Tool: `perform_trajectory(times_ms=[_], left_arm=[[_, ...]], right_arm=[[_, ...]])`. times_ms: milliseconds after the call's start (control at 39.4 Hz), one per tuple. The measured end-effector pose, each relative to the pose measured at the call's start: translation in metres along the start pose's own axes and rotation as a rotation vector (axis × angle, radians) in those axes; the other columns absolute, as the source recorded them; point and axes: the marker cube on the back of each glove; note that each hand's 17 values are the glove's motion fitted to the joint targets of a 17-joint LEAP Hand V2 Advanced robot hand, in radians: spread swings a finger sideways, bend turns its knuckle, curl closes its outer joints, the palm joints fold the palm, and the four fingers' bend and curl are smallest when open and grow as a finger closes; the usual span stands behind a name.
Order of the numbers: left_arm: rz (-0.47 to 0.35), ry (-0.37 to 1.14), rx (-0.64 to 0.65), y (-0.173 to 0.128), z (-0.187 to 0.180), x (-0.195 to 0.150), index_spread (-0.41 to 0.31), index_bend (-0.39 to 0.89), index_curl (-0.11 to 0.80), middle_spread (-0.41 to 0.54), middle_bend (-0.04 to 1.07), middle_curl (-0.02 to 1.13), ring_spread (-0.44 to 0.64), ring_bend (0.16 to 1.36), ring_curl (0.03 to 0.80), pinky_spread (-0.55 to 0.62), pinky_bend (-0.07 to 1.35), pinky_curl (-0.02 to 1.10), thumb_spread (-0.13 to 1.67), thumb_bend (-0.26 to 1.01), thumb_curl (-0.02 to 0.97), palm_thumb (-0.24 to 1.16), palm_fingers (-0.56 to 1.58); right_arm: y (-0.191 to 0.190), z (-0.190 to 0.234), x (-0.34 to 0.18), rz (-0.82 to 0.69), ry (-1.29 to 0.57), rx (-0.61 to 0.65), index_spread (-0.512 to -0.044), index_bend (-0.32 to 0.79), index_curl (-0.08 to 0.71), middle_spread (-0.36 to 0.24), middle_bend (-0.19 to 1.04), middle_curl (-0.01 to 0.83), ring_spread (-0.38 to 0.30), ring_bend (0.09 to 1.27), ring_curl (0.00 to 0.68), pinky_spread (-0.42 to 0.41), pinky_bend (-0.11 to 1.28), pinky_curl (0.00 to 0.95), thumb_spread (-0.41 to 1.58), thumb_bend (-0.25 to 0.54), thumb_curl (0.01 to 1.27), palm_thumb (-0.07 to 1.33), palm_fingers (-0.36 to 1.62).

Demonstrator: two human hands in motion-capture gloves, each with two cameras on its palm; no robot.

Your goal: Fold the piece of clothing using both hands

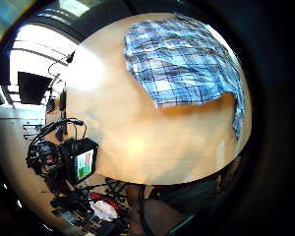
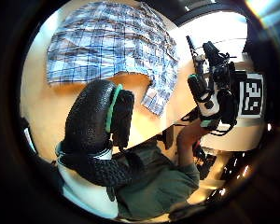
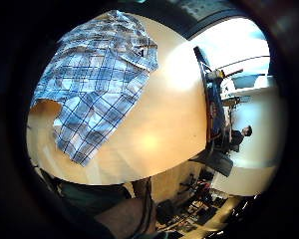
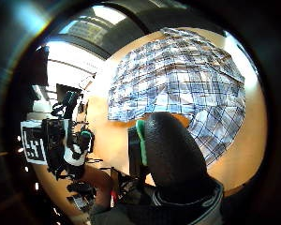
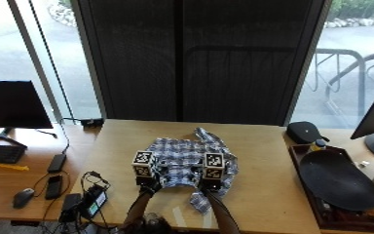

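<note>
Black textured gloves with green trim on left hand (image 5: 149,186) and right hand (image 5: 208,187), bare forearms, dark green shirt.

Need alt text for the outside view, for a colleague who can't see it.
A blue-and-white plaid shirt lies partly folded on a wooden table. The left hand and right hand sit at its near edge. A monitor stands on the desk at left.

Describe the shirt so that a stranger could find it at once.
Look at the wooden table before the dark window. The shirt lies near its middle, crumpled, just beyond both gloved hands. It is the only cloth there, blue and white plaid.
</note>
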Motion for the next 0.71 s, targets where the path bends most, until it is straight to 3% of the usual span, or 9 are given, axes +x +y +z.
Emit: perform_trajectory(times_ms=[102,254,431,711], left_arm=[[0.000,0.004,-0.020,0.008,-0.006,0.005,-0.075,0.13,0.065,0.065,0.22,0.10,0.22,0.47,0.127,0.23,0.25,0.06,0.65,0.11,0.066,0.18,0.26],[0.002,0.008,-0.037,0.008,-0.004,0.007,-0.097,0.14,0.113,0.086,0.23,0.17,0.29,0.51,0.174,0.32,0.27,0.10,0.92,0.09,0.110,0.20,0.22],[0.014,0.003,-0.012,-0.008,0.009,0.000,-0.109,0.14,0.154,0.096,0.23,0.22,0.33,0.54,0.200,0.38,0.29,0.13,1.06,0.06,0.152,0.20,0.19],[0.014,0.006,-0.010,0.002,-0.005,0.005,-0.115,0.15,0.205,0.101,0.23,0.27,0.36,0.56,0.227,0.42,0.31,0.17,1.15,0.01,0.201,0.21,0.16]], right_arm=[[0.001,-0.002,-0.001,-0.002,-0.004,0.000,-0.261,0.18,0.092,-0.001,0.16,0.056,0.085,0.23,0.062,0.191,0.47,0.149,0.67,0.140,0.08,0.23,0.20],[0.000,-0.003,0.002,-0.003,0.000,-0.004,-0.336,0.17,0.147,-0.001,0.17,0.099,0.119,0.24,0.102,0.249,0.51,0.206,0.95,0.128,0.12,0.24,0.17],[0.000,-0.008,0.005,0.006,0.004,0.009,-0.373,0.17,0.190,-0.002,0.17,0.138,0.139,0.25,0.133,0.277,0.52,0.240,1.11,0.104,0.16,0.25,0.14],[0.003,-0.012,0.005,-0.004,0.000,0.019,-0.392,0.17,0.238,-0.002,0.17,0.181,0.151,0.27,0.171,0.293,0.53,0.277,1.21,0.056,0.21,0.26,0.12]])
